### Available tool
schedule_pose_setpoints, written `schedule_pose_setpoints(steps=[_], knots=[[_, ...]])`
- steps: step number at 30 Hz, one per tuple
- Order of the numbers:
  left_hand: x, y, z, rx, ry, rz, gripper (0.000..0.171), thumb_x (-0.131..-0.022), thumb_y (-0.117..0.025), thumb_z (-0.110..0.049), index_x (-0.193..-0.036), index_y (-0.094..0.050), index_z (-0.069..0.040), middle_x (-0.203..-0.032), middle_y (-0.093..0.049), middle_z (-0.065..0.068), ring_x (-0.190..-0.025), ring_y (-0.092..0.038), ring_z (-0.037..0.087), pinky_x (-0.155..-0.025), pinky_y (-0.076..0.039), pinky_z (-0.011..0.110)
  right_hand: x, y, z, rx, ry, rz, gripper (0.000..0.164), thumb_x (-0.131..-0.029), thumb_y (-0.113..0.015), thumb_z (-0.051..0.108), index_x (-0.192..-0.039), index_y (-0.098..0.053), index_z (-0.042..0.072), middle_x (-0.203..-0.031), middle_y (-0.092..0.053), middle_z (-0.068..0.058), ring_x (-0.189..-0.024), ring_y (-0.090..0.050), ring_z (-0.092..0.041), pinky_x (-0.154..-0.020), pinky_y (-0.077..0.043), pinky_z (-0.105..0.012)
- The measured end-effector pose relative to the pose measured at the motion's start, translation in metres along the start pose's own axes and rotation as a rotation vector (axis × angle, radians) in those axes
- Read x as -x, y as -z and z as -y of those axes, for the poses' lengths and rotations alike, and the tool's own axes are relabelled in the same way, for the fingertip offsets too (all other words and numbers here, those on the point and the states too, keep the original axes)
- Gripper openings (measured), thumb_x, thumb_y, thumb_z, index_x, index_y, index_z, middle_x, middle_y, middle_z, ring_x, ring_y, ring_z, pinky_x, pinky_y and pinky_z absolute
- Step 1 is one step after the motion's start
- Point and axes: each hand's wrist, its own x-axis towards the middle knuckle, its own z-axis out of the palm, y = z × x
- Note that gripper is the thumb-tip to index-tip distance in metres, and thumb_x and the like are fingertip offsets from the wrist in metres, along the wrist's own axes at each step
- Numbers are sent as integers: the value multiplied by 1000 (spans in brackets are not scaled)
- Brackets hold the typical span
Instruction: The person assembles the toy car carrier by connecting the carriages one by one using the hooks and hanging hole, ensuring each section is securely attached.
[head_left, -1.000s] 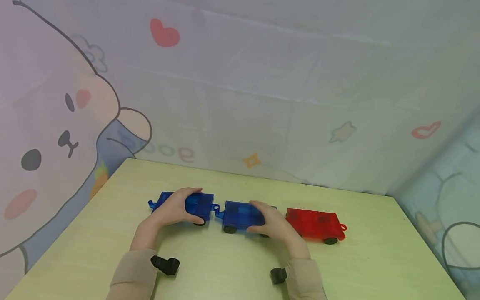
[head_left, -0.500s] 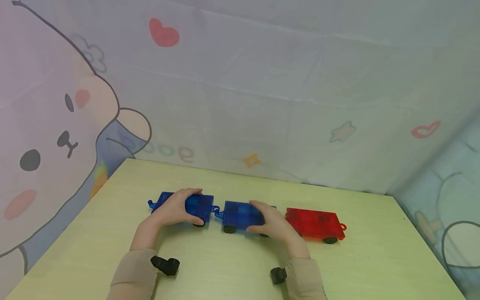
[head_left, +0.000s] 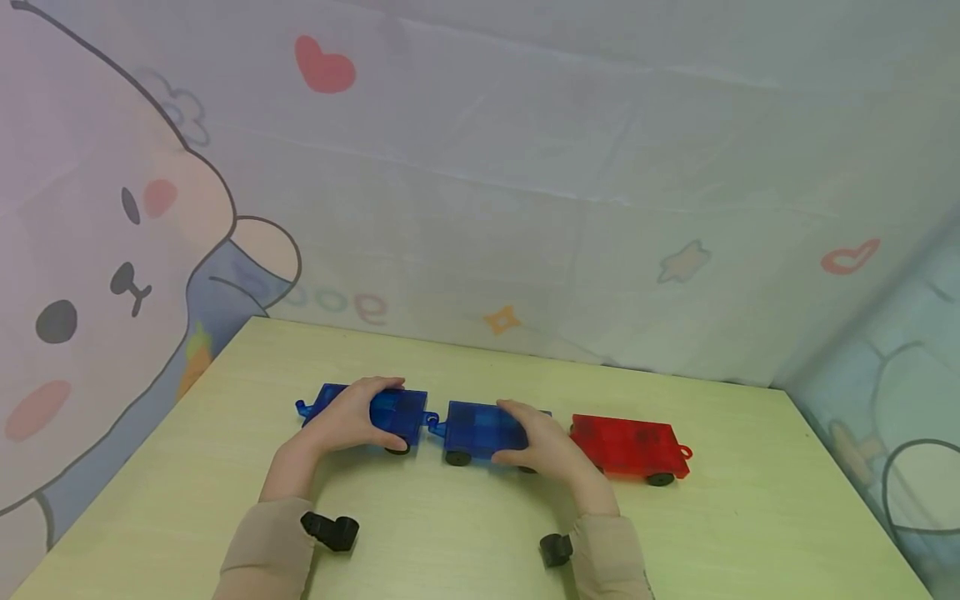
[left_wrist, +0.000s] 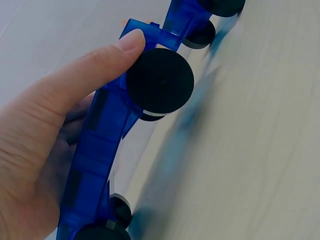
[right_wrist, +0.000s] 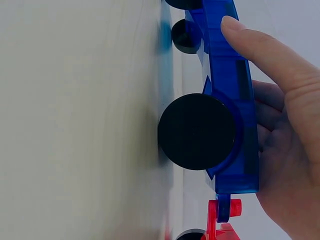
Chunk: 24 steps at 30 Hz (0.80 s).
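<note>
Three flat toy train cars with black wheels stand in a row. My left hand [head_left: 352,421] grips the left blue car [head_left: 401,408] across its sides, thumb at the near side by the front wheel. The middle blue car [head_left: 480,425] is held the same way by my right hand [head_left: 546,442]. Between them, the left car's loop sits at the middle car's upturned hook [head_left: 437,427], the two overlapping. In the right wrist view, a blue loop [right_wrist: 223,212] meets the red hook [right_wrist: 235,207] of the red car [head_left: 626,447], which no hand touches.
The cars are on a pale yellow-green table [head_left: 450,533]. A printed cloth [head_left: 480,183] with a cartoon bear hangs right behind the table's back edge. Each wrist carries a small black camera mount [head_left: 557,550], and a thin dark line curves at the far right.
The left car's loop has dropped slightly onto the middle car's hook. Both hands keep their grips, and the red car stays in line; the head view has shifted a little.
</note>
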Motion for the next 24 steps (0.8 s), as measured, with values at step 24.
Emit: schedule_pose_setpoints(steps=[24], knots=[[-1,-2,2,-16,-1,18,97,-69,-89,-38,-147,-42,-3,-148,-46,17,-139,-37,43,-109,-35,63,1,0,1,2,12,7,77,-85,-77,30,-148,-41,3,-152,-42,-15,-142,-37,-35,-115,-33,-54]])
